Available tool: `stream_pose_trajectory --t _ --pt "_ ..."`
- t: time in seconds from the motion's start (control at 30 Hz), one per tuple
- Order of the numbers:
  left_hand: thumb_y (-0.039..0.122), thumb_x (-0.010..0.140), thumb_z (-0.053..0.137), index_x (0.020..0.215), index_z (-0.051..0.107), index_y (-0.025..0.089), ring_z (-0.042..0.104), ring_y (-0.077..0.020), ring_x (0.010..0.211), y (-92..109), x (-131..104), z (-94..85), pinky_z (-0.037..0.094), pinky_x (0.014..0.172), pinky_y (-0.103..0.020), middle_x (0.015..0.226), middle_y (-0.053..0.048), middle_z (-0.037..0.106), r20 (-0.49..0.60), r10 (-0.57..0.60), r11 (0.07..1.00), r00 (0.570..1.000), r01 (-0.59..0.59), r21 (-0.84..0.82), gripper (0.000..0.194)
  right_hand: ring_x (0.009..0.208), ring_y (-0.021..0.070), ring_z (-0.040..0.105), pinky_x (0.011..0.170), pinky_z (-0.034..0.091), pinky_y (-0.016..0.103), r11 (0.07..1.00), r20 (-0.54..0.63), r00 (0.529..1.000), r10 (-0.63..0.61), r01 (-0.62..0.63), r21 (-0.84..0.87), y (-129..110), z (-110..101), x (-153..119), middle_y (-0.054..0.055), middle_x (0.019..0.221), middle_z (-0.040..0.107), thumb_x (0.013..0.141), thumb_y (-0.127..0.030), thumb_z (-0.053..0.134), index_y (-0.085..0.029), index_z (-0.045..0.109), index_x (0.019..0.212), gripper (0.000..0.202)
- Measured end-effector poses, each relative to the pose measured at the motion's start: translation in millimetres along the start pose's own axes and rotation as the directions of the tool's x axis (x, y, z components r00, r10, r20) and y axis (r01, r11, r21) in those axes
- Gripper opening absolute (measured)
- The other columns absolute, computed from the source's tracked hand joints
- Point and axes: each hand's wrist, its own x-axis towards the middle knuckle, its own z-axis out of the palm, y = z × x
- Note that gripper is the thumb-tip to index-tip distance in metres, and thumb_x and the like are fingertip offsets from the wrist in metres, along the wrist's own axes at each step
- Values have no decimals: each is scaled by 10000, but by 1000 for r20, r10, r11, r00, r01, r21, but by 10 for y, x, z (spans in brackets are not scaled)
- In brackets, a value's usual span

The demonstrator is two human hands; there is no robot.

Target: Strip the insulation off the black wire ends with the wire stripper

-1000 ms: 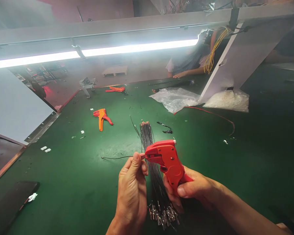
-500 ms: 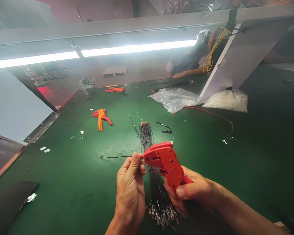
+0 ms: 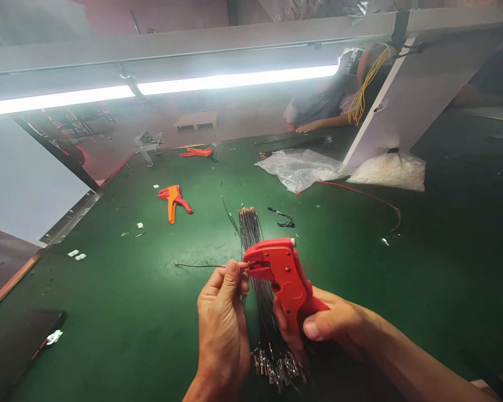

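Observation:
Between thumb and fingers, my left hand [image 3: 224,318] pinches a thin black wire [image 3: 197,266] whose free end points left. The wire's other end is at the jaws of a red wire stripper [image 3: 283,273]; whether the jaws grip it is too small to tell. My right hand [image 3: 331,318] is wrapped around the stripper's handles, its fingers partly hidden behind them. Beneath the tool lies a long bundle of black wires [image 3: 250,229], with copper-coloured ends at the far side and shiny metal terminals [image 3: 279,368] at the near side.
An orange and red wire stripper [image 3: 174,202] lies left of the bundle, another [image 3: 196,152] farther back. Plastic bags [image 3: 299,167] and a white panel [image 3: 385,106] stand at back right. A lamp [image 3: 238,80] hangs overhead. Across the table a person's arm [image 3: 318,124] rests.
The stripper has shifted slightly left and up, and its handles look closer together. The wire's free end has moved a little to the right. My left hand stays nearly in place.

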Motion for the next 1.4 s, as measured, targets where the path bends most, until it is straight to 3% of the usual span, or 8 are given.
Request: stream_pose_trajectory --t 0.23,0.4,0.57,0.63,0.73,0.87,1.2,1.4 --pt "489 596 893 654 696 172 460 -82 607 -2 62 -45 426 594 -148 588 39 543 -58 157 982 986 -150 119 378 688 188 589 649 471 315 999 33 999 -10 8 40 -24 -53 -23 60 767 631 667 -345 708 -95 637 1045 458" --pt "511 754 789 704 706 200 509 -88 662 -52 43 -133 420 647 -166 637 42 584 -13 356 884 935 -332 331 325 750 205 622 679 501 338 995 -16 995 -98 98 7 -89 -60 -80 99 866 658 762 -342 673 -89 594 1196 508" --pt "497 790 762 680 709 202 515 -89 630 -45 -20 -143 415 612 -182 615 38 591 43 463 782 885 -431 450 319 681 189 604 641 481 318 998 -53 997 -53 55 27 -157 25 -118 84 786 659 712 -323 658 -81 624 1110 466" --pt "498 771 778 670 709 201 518 -87 639 -31 -8 -122 421 633 -172 610 39 591 4 443 823 897 -408 394 321 642 183 595 622 465 312 999 -35 999 -23 25 39 -153 45 -119 82 752 657 671 -314 657 -72 638 1059 457" --pt "488 671 854 640 702 189 496 -78 615 -2 38 -73 426 623 -154 600 43 585 -62 320 929 946 -300 216 337 610 182 590 610 453 312 998 -20 1000 -4 5 67 -112 48 -109 73 716 648 634 -301 644 -73 647 1009 439" --pt "456 582 905 613 702 165 476 -69 571 35 57 0 432 580 -134 554 44 548 -59 166 985 984 -162 65 357 609 166 587 612 456 292 996 -9 1000 22 -21 88 -45 41 -94 67 728 655 621 -277 660 -82 655 1004 430" --pt "402 601 896 603 671 160 480 -63 547 61 23 23 451 553 -126 571 37 559 -39 67 997 997 -65 46 331 592 150 593 605 472 265 995 62 997 42 -48 91 -1 -5 -56 62 707 653 641 -278 688 -69 655 976 396" --pt "408 634 876 569 621 171 444 -68 533 56 0 9 429 538 -134 531 50 506 -4 84 993 996 -83 87 355 577 145 612 591 494 255 999 134 991 17 -23 44 39 -64 -18 41 684 646 708 -320 686 -83 652 937 331"
